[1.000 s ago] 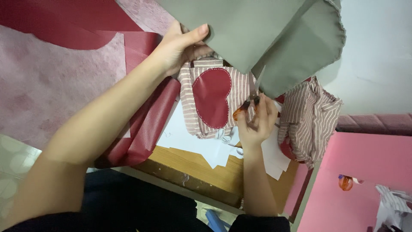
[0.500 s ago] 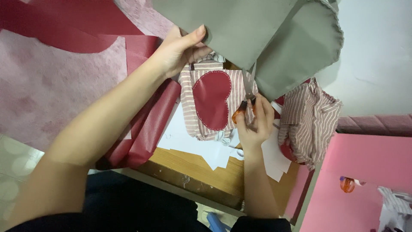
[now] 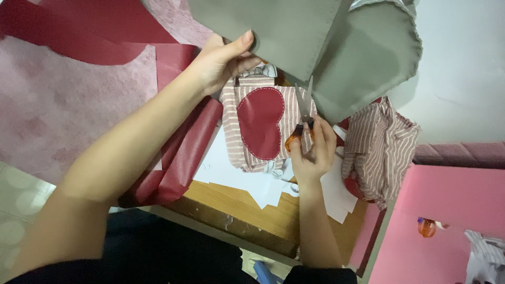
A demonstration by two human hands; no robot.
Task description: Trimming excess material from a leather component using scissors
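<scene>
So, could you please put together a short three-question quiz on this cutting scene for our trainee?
1. True or false: the right hand holds orange-handled scissors with the blades pointing up at the grey fabric.
2. Which shape is stitched on the striped cloth? A) star B) dark red heart C) circle
3. Fill in: the left hand grips the edge of the ____ fabric.

Key: 1 true; 2 B; 3 grey.
</scene>
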